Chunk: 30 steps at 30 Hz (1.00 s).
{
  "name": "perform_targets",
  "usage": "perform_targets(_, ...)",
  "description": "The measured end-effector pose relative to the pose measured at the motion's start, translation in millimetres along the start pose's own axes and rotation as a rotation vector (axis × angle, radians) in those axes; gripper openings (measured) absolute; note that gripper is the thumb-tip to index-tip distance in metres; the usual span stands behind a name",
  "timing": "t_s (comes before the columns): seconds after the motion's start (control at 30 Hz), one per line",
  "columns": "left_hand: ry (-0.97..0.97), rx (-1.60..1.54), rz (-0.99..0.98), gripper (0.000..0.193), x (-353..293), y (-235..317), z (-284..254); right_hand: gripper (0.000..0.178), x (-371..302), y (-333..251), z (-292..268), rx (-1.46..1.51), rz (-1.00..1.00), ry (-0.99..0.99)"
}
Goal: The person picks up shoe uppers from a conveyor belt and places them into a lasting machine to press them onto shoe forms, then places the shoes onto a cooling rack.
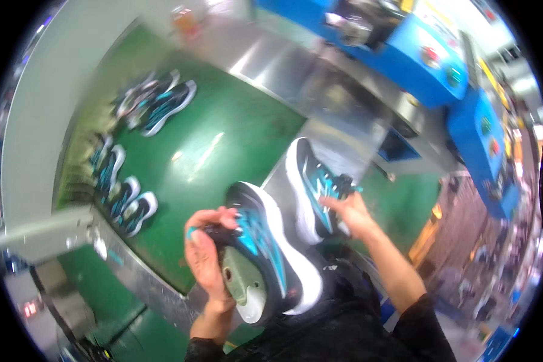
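A black sneaker (260, 238) with teal accents and a thick white sole is gripped in my left hand (204, 253), the fingers wrapped round its collar. It lies tilted on its side, and a green shoe last (236, 271) shows in its opening. To its right, my right hand (351, 212) closes on a matching sneaker (308, 190) near the teal laces and dark collar. That shoe is tipped with its white sole facing left. The two sneakers are side by side, close to my dark-clothed body.
Several similar sneakers (123, 202) stand in groups on the green surface (223, 139) at left. A shiny metal ledge (271, 69) borders it. Upper right, blue machine housings (425, 54) carry red and green buttons. A pale panel (33, 120) rises at far left.
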<state>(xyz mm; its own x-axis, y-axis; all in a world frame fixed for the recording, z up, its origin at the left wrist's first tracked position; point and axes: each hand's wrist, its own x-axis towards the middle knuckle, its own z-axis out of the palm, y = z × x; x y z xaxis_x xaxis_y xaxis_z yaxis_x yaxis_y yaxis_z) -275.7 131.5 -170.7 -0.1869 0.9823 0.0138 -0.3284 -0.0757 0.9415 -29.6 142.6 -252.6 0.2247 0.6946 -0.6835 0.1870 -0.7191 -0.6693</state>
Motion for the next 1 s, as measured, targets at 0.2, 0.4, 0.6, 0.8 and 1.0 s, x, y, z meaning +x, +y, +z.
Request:
perform_targets(0.2,-0.551,0.098,0.042,0.039,-43,-38,138,0.032,-168,112,-140,0.305,0.201,-0.012)
perform_targets(0.4,-1.444,-0.447,-0.408,0.034,-254,-57,321,0.069,-401,259,-241,0.630,-0.463,0.751)
perform_targets(0.6,-2.147,-0.412,-0.913,0.022,-527,-58,361,0.067,-620,432,-118,1.098,0.034,1.573)
perform_targets(0.8,-2.794,-0.126,-0.457,0.013,-727,-61,379,0.061,-680,553,-87,0.944,0.689,2.182)
perform_targets(1.0,-2.449,-0.350,0.347,0.027,-746,-49,411,0.039,-621,516,-177,-0.034,0.369,2.632)
